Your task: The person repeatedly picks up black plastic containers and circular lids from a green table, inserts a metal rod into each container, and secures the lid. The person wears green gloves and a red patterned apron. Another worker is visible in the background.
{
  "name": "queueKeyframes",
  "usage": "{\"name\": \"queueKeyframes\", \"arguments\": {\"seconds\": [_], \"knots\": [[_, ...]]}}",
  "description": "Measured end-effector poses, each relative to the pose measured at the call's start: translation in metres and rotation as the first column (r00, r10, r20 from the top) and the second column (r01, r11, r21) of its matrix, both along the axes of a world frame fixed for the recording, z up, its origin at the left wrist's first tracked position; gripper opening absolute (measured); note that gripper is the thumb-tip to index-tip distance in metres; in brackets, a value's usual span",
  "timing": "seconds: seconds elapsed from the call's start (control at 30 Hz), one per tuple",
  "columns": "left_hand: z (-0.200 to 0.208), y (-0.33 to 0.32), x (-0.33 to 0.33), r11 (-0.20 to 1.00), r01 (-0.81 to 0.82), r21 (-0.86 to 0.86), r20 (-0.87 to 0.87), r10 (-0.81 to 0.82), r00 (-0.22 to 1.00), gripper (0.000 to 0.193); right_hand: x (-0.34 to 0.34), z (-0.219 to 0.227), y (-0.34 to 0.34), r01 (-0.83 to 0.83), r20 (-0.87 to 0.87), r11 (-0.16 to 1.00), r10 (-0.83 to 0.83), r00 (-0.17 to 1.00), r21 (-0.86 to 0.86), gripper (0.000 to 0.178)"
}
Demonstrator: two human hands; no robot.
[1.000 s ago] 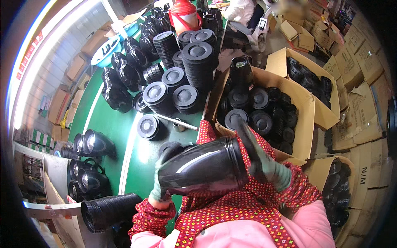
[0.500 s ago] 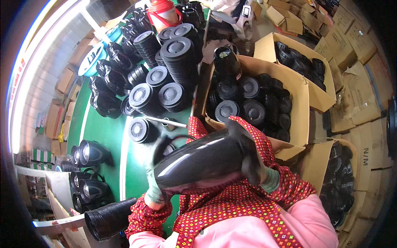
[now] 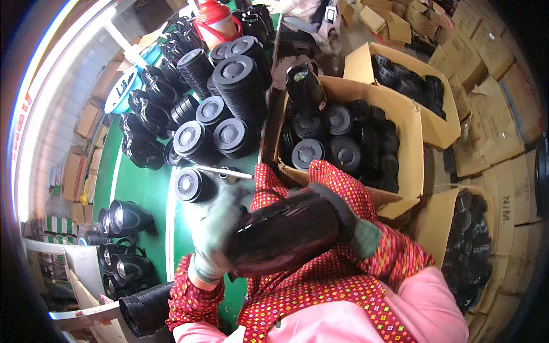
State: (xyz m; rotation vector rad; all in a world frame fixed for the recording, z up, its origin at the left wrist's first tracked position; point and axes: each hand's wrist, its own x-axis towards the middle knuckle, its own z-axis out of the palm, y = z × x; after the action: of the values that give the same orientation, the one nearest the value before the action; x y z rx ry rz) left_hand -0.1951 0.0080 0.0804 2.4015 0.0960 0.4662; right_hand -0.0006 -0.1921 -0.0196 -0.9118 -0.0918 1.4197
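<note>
A glossy black plastic jug shell [image 3: 286,231] lies almost level in front of my chest, its right end tilted a little higher. My left hand [image 3: 214,234], in a pale grey-green glove smeared by motion, grips its left end. My right hand [image 3: 346,220], in a glove with a dark palm, is wrapped round the right end. Beyond the left hand, on the green table [image 3: 183,228], are a round black lid [image 3: 189,184] and a thin pale rod [image 3: 226,172]. The inside of the shell is hidden from view.
Stacks of black lids [image 3: 234,71] and rows of black jug shells [image 3: 151,106] crowd the far table, near a red-and-white jug [image 3: 216,23]. More jugs [image 3: 131,268] stand at left. An open carton [image 3: 406,137] of black parts is at right. A ribbed black tube [image 3: 146,308] lies lower left.
The shell has turned between my hands, its shiny highlight now mostly gone, and its right end has dropped slightly. My left hand has shifted along its left end. The view has moved slightly.
</note>
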Motion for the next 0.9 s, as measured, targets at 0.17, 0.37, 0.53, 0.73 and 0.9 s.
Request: {"name": "queueKeyframes", "arguments": {"seconds": [0.17,0.37,0.53,0.73,0.9], "knots": [[0.002,-0.026,-0.009,0.693,-0.35,-0.631,-0.181,0.307,0.934,0.057,0.006,-0.016,-0.006,0.043,0.51,0.999,-0.034,0.859,-0.006,0.056],[-0.098,-0.025,-0.032,0.545,-0.2,-0.814,-0.247,-0.015,0.969,0.077,0.009,0.045,-0.018,-0.426,0.788,0.692,-0.609,0.089,0.583,0.093],[-0.051,-0.014,-0.004,0.681,-0.086,-0.727,0.036,0.164,0.986,0.059,-0.01,0.012,-0.01,0.164,0.292,0.964,-0.222,0.93,0.209,0.074],[-0.022,-0.019,0.0,0.908,-0.236,-0.346,-0.072,0.225,0.972,0.058,-0.008,-0.032,-0.026,0.031,-0.116,0.999,-0.032,0.993,-0.006,0.084],[-0.099,-0.011,-0.038,0.728,-0.15,-0.669,-0.113,0.099,0.989,0.076,0.018,0.035,-0.044,-0.263,0.944,0.908,-0.3,0.138,0.327,0.099]]}}
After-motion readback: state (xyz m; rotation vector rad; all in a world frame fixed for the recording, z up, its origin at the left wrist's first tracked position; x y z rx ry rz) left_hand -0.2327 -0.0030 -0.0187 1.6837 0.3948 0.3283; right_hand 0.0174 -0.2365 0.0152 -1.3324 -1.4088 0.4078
